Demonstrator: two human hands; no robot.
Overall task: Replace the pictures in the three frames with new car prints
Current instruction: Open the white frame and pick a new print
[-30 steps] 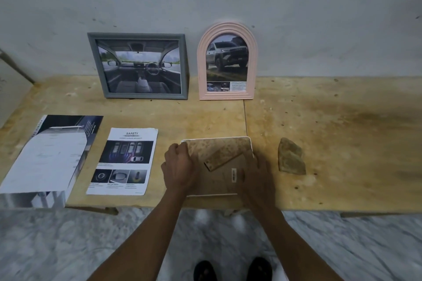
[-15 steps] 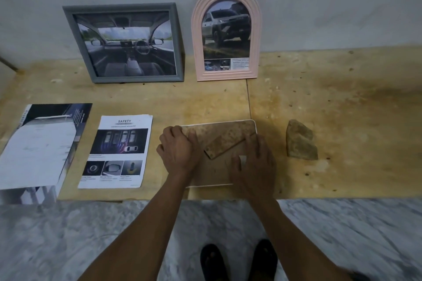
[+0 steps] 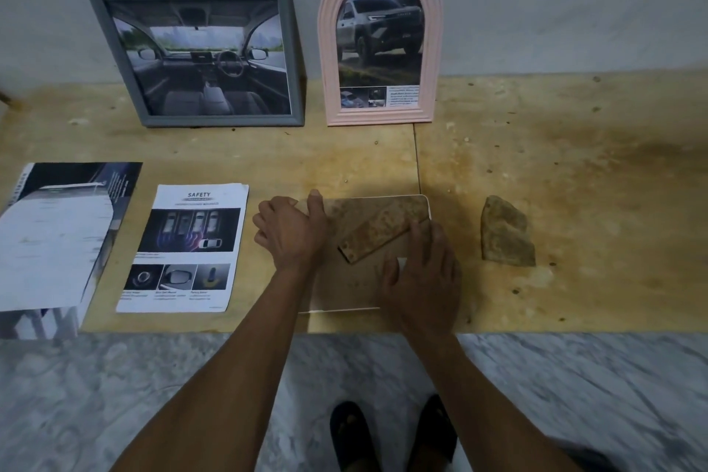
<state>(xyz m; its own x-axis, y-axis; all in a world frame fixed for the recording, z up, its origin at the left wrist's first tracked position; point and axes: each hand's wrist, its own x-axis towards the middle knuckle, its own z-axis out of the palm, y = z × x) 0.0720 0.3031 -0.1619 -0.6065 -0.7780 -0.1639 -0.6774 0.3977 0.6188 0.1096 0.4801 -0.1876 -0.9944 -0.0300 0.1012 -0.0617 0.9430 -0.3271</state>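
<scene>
A folded brochure (image 3: 57,234) is lying at the table's (image 3: 574,184) left end, with a safety print (image 3: 184,247) just beside it. Behind them a grey frame (image 3: 199,54) and a pink arched frame (image 3: 381,38) are leaning on the wall, both showing car pictures. The third frame (image 3: 360,276) is lying face down at the front edge; the left hand (image 3: 291,232) is curling over its left edge, fingers together, while the right hand (image 3: 421,276) is pressing flat on its back, fingers slightly apart. A stand piece (image 3: 505,232) is lying to the right.

Bare forearms (image 3: 214,387), no sleeves; dark sandals (image 3: 354,433).
</scene>
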